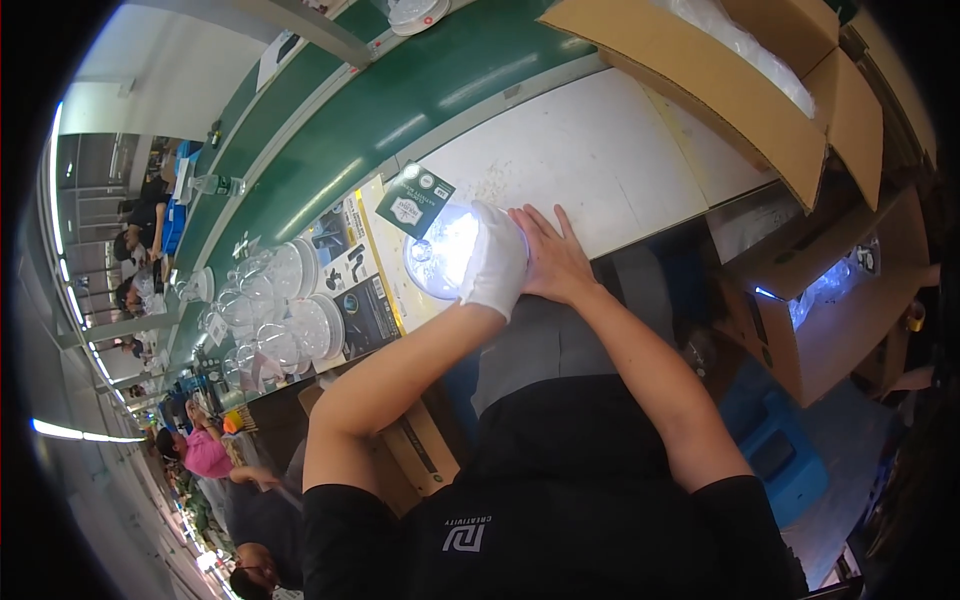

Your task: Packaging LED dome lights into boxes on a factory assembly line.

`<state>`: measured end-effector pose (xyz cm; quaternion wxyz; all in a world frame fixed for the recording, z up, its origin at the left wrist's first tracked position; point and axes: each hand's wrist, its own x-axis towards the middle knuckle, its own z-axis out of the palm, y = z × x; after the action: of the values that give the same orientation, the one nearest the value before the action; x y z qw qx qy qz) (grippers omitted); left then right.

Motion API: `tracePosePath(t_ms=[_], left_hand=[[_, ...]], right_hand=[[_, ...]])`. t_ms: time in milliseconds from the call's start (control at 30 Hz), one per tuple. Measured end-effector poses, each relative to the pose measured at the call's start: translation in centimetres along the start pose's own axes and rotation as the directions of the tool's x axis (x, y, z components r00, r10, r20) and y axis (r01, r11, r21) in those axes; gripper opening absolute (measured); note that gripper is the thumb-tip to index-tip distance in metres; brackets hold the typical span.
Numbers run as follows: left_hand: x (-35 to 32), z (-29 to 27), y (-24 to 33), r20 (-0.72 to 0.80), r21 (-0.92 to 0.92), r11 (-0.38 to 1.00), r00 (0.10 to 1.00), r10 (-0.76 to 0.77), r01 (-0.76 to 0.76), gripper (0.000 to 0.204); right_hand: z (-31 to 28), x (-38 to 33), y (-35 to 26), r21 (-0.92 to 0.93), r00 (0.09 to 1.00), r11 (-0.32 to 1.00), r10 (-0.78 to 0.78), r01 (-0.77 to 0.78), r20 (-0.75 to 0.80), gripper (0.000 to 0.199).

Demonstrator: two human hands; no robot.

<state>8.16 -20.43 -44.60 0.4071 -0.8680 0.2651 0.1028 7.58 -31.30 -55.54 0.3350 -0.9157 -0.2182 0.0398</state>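
A clear, round, dome-like lamp glows bright white at the near edge of the white work board. My left hand, in a white glove, grips its right side; the glare hides part of the fingers. Beside it my bare right hand lies open against the lamp's right edge, fingers stretched out and spread. A dark green card tag sits at the far side of the lamp. Left of the lamp are printed sheets or flat packs with pictures of dark products.
Several clear domes with round rims crowd the bench at left. A green conveyor belt curves behind the white board. Open cardboard boxes stand far right, another lower right, near a blue plastic stool. Other people work at far left.
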Motion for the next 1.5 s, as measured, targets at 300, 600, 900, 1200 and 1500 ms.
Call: tracePosePath(t_ms=[300, 600, 900, 1200, 1500], left_hand=[[-0.7, -2.5, -2.8, -0.111, -0.173, 0.976, 0.987, 0.113, -0.132, 0.037], [-4.7, -4.5, -6.5, -0.419, -0.588, 0.69, 0.889, 0.187, -0.422, 0.014], [-5.7, 2.3, -6.7, -0.043, -0.999, 0.012, 0.643, -0.765, -0.052, 0.033], [-8.4, 6.1, -4.5, 0.076, -0.944, -0.233, 0.535, -0.841, -0.233, 0.034], [-14.4, 11.4, -3.9, 0.164, -0.751, -0.447, 0.517, -0.84, -0.487, 0.067]], right_hand=[[0.2, -0.2, 0.1, 0.014, 1.0, 1.0, -0.011, 0.012, -0.02, 0.118], [0.7, 0.0, 0.4, -0.001, 0.997, 1.0, -0.007, 0.006, -0.082, 0.125], [-0.6, -0.1, -0.2, 0.035, 0.999, 0.999, -0.018, 0.017, 0.048, 0.128], [0.4, -1.1, -0.3, 0.177, 0.997, 0.982, -0.049, 0.059, -0.059, 0.132], [-0.1, -1.5, -4.2, 0.754, 0.979, 0.657, -0.144, -0.013, 0.142, 0.119]])
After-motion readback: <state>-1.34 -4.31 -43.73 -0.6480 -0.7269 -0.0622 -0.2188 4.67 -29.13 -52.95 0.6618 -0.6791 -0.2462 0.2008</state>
